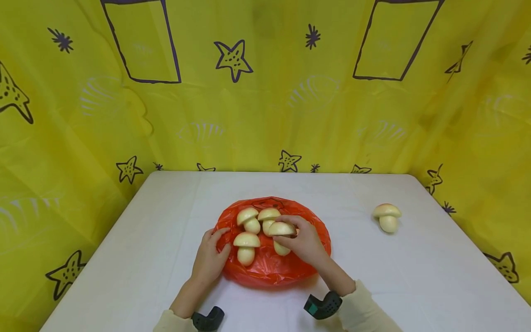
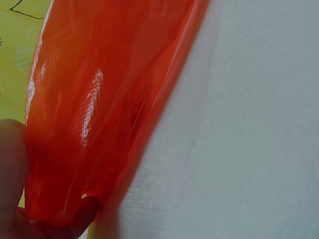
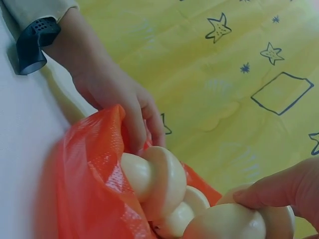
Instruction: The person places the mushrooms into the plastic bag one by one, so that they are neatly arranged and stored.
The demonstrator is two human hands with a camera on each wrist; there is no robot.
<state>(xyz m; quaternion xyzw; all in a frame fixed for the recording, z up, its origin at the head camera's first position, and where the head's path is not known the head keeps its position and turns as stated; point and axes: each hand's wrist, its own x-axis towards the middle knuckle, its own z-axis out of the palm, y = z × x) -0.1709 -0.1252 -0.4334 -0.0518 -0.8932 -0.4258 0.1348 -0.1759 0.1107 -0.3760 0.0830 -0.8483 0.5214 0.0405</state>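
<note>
In the head view a round red plastic bag, its mouth spread open, stands on the table. Cream toy mushrooms with rounded caps lie in it, among them one at the front left. My right hand pinches another mushroom by its cap, thumb and fingers on opposite sides, over the right part of the bag. With my left hand I grip the bag's left rim; the left wrist view shows the red plastic between thumb and finger. The right wrist view has the held mushroom close up.
One more toy mushroom stands apart on the white table, to the right of the bag. A yellow curtain with drawn stars and fish closes off the back and both sides. Dark bands sit on both wrists.
</note>
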